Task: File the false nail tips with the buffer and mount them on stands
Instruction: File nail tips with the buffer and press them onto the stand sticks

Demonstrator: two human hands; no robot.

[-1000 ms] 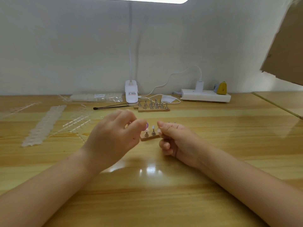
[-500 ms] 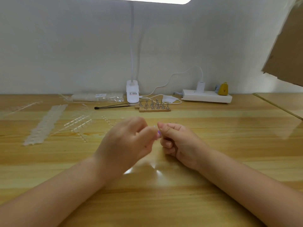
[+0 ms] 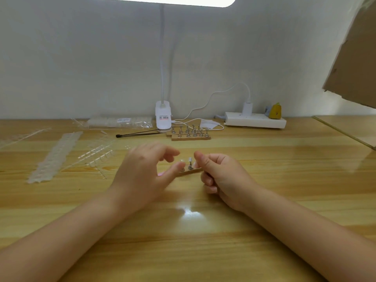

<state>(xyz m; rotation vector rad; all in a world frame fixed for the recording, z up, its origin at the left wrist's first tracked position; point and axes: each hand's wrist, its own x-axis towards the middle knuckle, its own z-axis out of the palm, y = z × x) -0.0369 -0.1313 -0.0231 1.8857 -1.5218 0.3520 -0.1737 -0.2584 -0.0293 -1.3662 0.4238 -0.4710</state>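
Note:
A small wooden base (image 3: 196, 170) lies on the table between my hands, carrying two metal stands. One stand holds a white nail tip (image 3: 190, 159); the other holds a clear tip (image 3: 181, 161). My left hand (image 3: 142, 176) hovers just left of the base with fingers loosely spread and blurred, its thumb reaching to the stand with the clear tip. A small pink patch (image 3: 161, 174) shows under that thumb; I cannot tell what it is. My right hand (image 3: 221, 176) has curled fingers, and its thumb and forefinger pinch the base's right end.
A second wooden base with several bare stands (image 3: 190, 134) sits further back by the lamp clamp (image 3: 163, 119). Strips of clear nail tips (image 3: 55, 155) and loose sprues lie on the left. A black stick (image 3: 136, 134), power strip (image 3: 255, 122) and cardboard (image 3: 354, 64) are around.
Half a second ago my hands were pressed together over the base, hiding it. My left hand has drawn back left and spread its fingers, uncovering both stands with tips.

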